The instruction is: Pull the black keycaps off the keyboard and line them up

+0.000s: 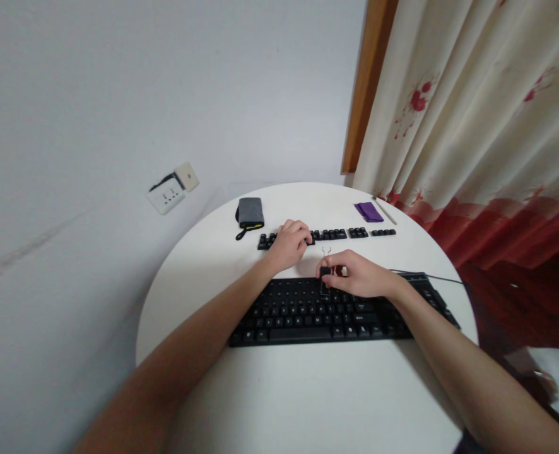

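Note:
A black keyboard point(308, 312) lies on a round white table point(308, 391). Beyond it, removed black keycaps point(329, 234) sit in a row. My left hand point(289, 243) rests curled on the left part of that row, fingers closed over keycaps. My right hand point(358, 274) hovers at the keyboard's top edge, pinching a small black binder clip point(325, 272) with wire handles over the top key row.
A grey pouch point(250, 213) with a black strap lies at the table's far side. A purple cloth point(368, 212) and a thin stick point(384, 210) lie far right. The keyboard cable point(438, 276) runs right. A wall socket point(168, 192) is on the wall, a curtain point(473, 113) at right.

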The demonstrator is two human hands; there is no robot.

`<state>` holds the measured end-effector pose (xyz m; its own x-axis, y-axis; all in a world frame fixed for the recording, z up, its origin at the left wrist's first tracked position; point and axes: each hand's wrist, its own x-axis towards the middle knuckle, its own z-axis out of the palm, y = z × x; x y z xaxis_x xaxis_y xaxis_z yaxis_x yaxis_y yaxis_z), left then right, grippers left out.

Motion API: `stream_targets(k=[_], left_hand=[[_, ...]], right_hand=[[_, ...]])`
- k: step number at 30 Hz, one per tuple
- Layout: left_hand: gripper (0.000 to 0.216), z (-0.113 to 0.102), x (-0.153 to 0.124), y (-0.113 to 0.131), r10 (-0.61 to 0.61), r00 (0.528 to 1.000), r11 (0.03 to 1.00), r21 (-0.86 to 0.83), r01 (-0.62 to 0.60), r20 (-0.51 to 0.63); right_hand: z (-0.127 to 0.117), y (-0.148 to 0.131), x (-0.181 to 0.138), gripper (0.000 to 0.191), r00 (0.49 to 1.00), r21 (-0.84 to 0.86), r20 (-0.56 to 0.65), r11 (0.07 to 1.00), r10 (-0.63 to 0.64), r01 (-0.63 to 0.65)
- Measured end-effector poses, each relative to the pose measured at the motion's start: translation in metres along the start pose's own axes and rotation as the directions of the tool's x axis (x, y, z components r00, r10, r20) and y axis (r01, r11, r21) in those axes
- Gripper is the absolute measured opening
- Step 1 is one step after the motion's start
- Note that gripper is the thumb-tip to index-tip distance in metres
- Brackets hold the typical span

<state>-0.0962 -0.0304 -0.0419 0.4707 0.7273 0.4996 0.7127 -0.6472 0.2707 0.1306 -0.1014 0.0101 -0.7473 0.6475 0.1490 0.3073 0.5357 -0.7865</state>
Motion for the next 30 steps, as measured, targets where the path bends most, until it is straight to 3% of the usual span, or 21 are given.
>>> stream_targets(k=[6, 11, 16, 20, 23, 25, 27, 30], left_hand=[[0.025, 0.002, -0.001, -0.001, 0.022, 0.999, 1.0, -0.018, -0.021, 0.028], [0.025, 0.0, -0.001, 0.0, 0.033, 0.999, 0.999, -0.019, -0.032, 0.038], [0.026, -0.003, 0.001, 0.003, 0.027, 1.0, 0.999, -0.022, -0.026, 0.013], [0.028, -0.008, 0.003, 0.005, -0.047, 0.99, 0.999, -0.026, 0.044, -0.136], [0.028, -0.011, 0.003, 0.004, -0.116, 0.941, 0.993, -0.05, 0.105, -0.319], [0.027, -0.012, 0.002, 0.005, -0.126, 0.922, 0.991, -0.079, 0.104, -0.366], [0.024, -0.012, 0.002, 0.006, -0.104, 0.94, 0.991, -0.115, 0.07, -0.326], [0.02, -0.011, 0.002, 0.01, -0.004, 0.987, 0.983, -0.184, -0.026, -0.159]], right_hand=[[-0.004, 0.002, -0.007, 0.02, 0.975, 0.053, 0.224, 0.999, -0.008, -0.004], [-0.003, 0.005, -0.006, 0.016, 0.995, 0.004, 0.089, 0.999, 0.034, -0.034], [0.006, 0.014, 0.002, 0.015, 0.991, 0.072, 0.037, 0.989, 0.125, -0.127], [0.014, 0.018, 0.007, 0.019, 0.986, 0.146, -0.021, 0.977, 0.163, -0.158], [0.011, 0.017, 0.008, 0.018, 0.985, 0.224, -0.007, 0.961, 0.17, -0.164], [0.007, 0.018, 0.01, 0.019, 0.979, 0.229, -0.099, 0.962, 0.178, -0.151], [0.004, 0.022, 0.012, 0.019, 0.944, 0.208, -0.277, 0.97, 0.18, -0.124], [0.003, 0.034, 0.017, 0.019, 0.817, 0.157, -0.551, 0.983, 0.171, -0.1]])
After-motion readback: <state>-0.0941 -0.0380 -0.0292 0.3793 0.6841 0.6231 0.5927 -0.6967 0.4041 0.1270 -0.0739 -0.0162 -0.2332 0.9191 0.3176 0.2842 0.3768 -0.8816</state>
